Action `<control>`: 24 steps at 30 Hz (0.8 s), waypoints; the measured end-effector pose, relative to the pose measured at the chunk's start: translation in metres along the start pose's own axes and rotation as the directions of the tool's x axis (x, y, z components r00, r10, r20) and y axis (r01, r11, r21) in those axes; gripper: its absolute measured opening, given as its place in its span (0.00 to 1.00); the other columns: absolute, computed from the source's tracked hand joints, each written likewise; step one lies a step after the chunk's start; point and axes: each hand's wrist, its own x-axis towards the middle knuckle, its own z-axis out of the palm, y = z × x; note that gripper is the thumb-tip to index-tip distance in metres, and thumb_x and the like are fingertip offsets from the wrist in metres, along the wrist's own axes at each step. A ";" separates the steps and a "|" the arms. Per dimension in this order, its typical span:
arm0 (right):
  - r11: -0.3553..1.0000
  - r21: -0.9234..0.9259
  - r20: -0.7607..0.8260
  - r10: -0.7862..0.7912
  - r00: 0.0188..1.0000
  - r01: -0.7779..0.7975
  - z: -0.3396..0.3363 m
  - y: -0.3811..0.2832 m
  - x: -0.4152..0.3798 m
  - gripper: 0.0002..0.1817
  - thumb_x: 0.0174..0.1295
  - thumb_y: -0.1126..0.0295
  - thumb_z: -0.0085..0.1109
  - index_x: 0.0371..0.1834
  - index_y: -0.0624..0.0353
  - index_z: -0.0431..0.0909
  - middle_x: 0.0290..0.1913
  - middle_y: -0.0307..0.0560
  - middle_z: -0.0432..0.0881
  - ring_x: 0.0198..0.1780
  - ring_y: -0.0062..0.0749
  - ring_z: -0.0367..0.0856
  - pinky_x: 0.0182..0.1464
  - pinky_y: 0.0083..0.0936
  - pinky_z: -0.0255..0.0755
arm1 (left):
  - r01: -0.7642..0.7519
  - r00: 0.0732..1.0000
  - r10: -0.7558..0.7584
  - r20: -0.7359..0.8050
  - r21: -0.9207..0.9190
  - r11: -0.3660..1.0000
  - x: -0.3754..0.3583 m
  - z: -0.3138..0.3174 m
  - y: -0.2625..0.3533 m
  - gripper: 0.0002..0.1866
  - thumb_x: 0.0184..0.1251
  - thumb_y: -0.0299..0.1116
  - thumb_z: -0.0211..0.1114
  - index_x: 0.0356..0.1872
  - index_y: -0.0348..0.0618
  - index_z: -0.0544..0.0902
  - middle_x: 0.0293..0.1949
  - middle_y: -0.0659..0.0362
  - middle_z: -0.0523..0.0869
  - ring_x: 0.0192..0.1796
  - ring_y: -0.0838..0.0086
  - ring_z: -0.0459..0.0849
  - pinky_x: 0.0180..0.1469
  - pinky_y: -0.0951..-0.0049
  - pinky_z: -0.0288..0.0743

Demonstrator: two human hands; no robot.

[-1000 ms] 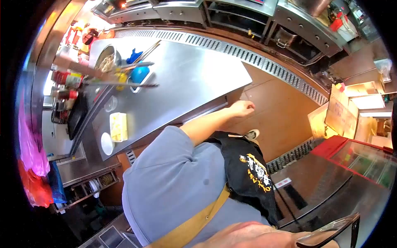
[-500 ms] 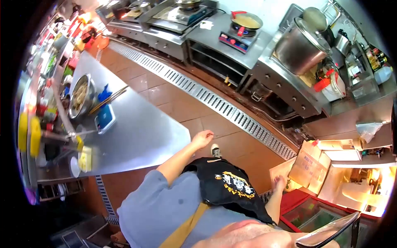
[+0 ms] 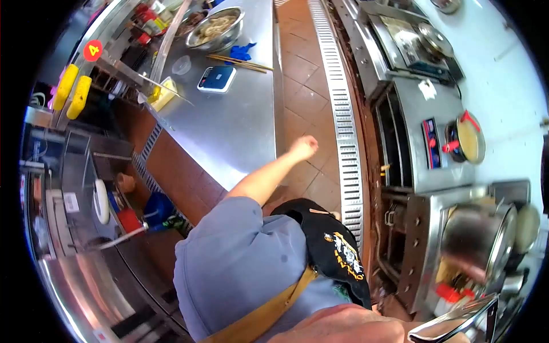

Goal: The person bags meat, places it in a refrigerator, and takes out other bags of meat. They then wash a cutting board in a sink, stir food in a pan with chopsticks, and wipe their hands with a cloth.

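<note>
My left hand (image 3: 305, 147) hangs out from my grey sleeve over the tiled floor, just off the near corner of the steel counter (image 3: 240, 126). Its fingers are curled in with nothing in them, and it touches nothing. My right hand is out of view. Further along the counter lie a blue digital scale (image 3: 217, 78), a pair of chopsticks (image 3: 240, 62), a blue cloth (image 3: 243, 51), a metal bowl of noodles (image 3: 216, 26) and a yellow tub (image 3: 163, 94).
A long floor drain grate (image 3: 343, 131) runs between the counter and a steel stove line on the right. On that line sit a pan with a red handle (image 3: 470, 137) and a large stock pot (image 3: 477, 240). Shelves with dishes stand under the counter at left.
The view has swung so the counter now runs up the left and the stoves down the right. My left hand stays out beside the counter corner. My right hand has left the view.
</note>
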 end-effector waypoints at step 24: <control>0.975 -0.149 -0.101 -0.179 0.979 0.163 0.064 -0.443 0.115 0.11 0.62 0.67 0.56 0.43 0.60 0.78 0.33 0.39 0.82 0.32 0.24 0.78 0.36 0.23 0.73 | 0.570 0.378 -0.895 -0.235 -0.703 0.425 0.294 -0.254 -0.172 0.10 0.59 0.39 0.60 0.31 0.43 0.77 0.22 0.58 0.74 0.18 0.72 0.73 0.15 0.74 0.67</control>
